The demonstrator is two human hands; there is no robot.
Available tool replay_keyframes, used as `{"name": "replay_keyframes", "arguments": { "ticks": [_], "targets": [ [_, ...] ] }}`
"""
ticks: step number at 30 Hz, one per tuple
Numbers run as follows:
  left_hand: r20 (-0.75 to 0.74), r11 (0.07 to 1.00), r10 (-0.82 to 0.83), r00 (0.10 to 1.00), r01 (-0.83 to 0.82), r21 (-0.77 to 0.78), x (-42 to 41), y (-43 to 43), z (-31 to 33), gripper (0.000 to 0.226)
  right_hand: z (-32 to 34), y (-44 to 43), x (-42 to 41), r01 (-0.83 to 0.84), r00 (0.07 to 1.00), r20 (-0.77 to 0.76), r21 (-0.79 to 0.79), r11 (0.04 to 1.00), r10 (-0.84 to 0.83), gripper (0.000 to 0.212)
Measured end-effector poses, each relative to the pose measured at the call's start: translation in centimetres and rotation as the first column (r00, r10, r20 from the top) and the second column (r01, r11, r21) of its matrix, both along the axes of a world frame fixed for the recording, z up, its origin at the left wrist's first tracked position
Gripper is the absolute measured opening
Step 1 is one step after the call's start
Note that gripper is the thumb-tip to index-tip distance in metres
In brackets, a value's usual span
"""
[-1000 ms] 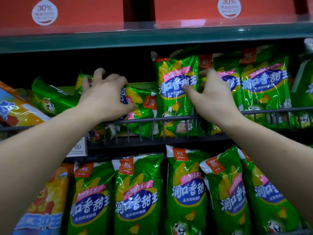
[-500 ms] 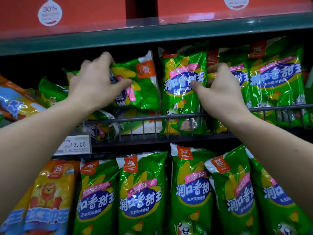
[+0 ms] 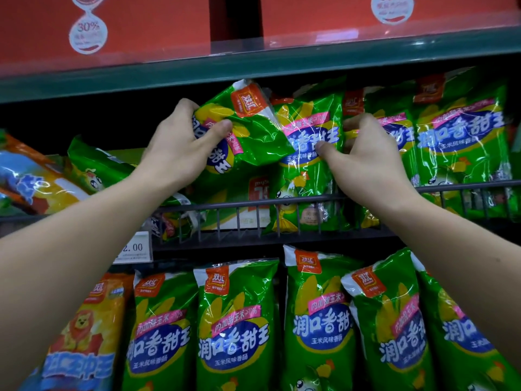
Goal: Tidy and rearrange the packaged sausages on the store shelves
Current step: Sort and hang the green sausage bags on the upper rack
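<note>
While the left hand (image 3: pixel 180 148) grips a tilted pack (image 3: pixel 253 131) of sausages, thumb laid across its printed front and fingers curled behind its left edge, that green pack hangs lifted above the wire rail (image 3: pixel 310 199), its orange-labelled top leaning toward one o'clock and touching the upright pack (image 3: pixel 307 136) at its three o'clock. The right hand (image 3: pixel 366 159) pinches this upright pack, thumb pressed on its front and fingers hooked round its right edge, between it and the next of the standing green packs (image 3: pixel 462 136) that fill the shelf out toward three o'clock. Below the tilted pack, at six o'clock, a flat pack (image 3: pixel 242 193) lies on its back behind the rail. Out at nine o'clock an orange-and-blue pack (image 3: pixel 28 176) and another green one lie slumped on the same shelf, with dark space behind them. A price tag (image 3: pixel 135 248) hangs on the shelf lip at seven o'clock. Under it a lower row of green packs (image 3: pixel 236 328) stands upright side by side, with an orange pack (image 3: pixel 81 334) showing a lion at its left end. Overhead at twelve o'clock runs a dark green shelf edge (image 3: pixel 253 66), carrying red cartons (image 3: pixel 155 18) with round stickers (image 3: pixel 88 35) marked 30%.
</note>
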State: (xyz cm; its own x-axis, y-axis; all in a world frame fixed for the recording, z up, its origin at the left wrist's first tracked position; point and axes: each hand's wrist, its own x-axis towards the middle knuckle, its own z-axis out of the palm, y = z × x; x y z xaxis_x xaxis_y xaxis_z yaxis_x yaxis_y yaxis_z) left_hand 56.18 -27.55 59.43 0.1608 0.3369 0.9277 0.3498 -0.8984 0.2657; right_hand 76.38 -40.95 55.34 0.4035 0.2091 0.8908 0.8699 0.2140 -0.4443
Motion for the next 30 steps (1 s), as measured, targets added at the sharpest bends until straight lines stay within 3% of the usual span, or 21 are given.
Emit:
{"name": "replay_keyframes", "arguments": {
  "ticks": [15,23,27,30],
  "targets": [
    [-0.040,0.974,0.150,0.988,-0.154,-0.164,1.8,-1.1,2.5,0.062,0.2,0.2,0.1,0.003,1.000,-0.008,-0.006,1.000,-0.003,0.051],
    [0.080,0.922,0.019,0.997,0.013,-0.387,4.6,-1.0,1.0,0.064,0.0,0.1,0.2,0.027,0.999,0.028,-0.012,1.000,-0.027,0.051],
    [0.062,0.846,-0.012,0.998,0.043,-0.531,3.9,-1.2,0.5,0.073,0.0,0.3,0.4,0.043,0.998,0.044,0.011,0.999,-0.043,0.049],
    [-0.017,0.854,0.011,1.000,-0.019,-0.520,3.4,-1.5,-0.2,0.074,-0.2,0.5,0.2,0.062,0.995,0.070,0.036,0.997,-0.064,0.047]
  ]
}}
